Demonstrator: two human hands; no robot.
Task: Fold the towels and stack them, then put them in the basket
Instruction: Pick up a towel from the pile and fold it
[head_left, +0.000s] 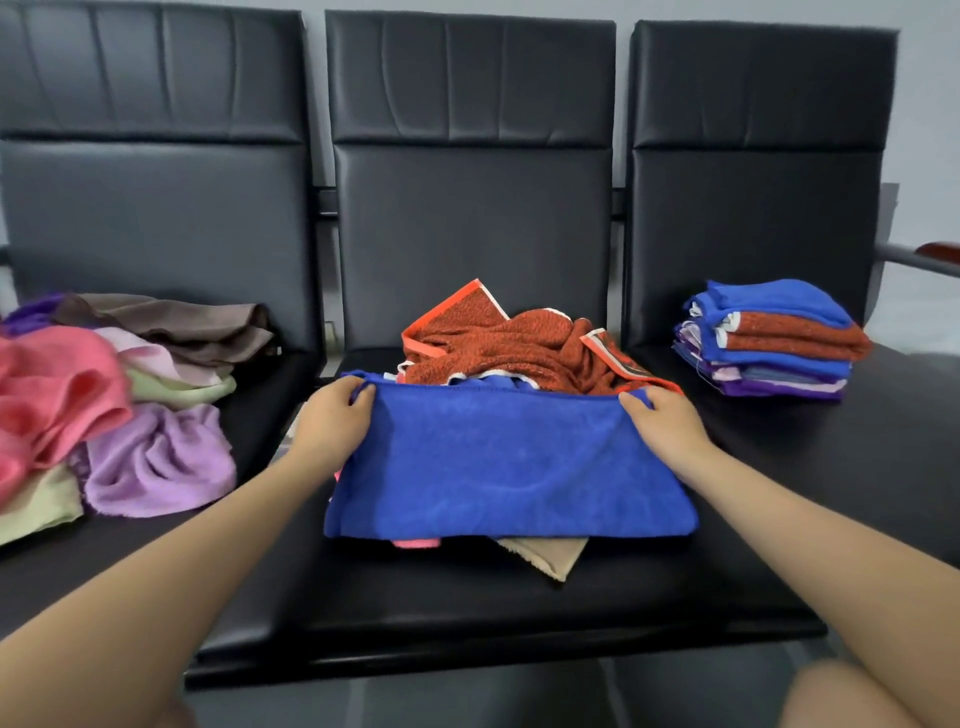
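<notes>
A: Middle seat. Blue terry towel (511, 462) lies flat, already doubled into a band, long axis running left to right across the black padded seat surface (467, 597). Both hands at its far edge.

B: Grip?

A: Left hand (332, 415) pinches the far-left corner, right hand (662, 421) pinches the far-right corner, fingers curled over the hem. Hands set wide, the whole towel length between them. The folded near edge lies toward the body.

B: So which way does the next fold go?

A: My guess: one end carried across to the other, along that long axis. Neither hand is nearer; they sit level at the far edge.

B: Counts?

A: One blue towel in hand. Beneath and behind it, a crumpled rust-orange towel heap (519, 343), plus a tan corner (550, 558) and a pink edge (415, 543) poking out from under; how many pieces, I cannot tell. One folded stack of blue, rust and purple towels (769, 343) on the right seat, layers too close to count exactly. One loose pile of pink, lilac, cream and brown cloths (114, 405) on the left seat.

B: Basket?

A: Not in view.
</notes>
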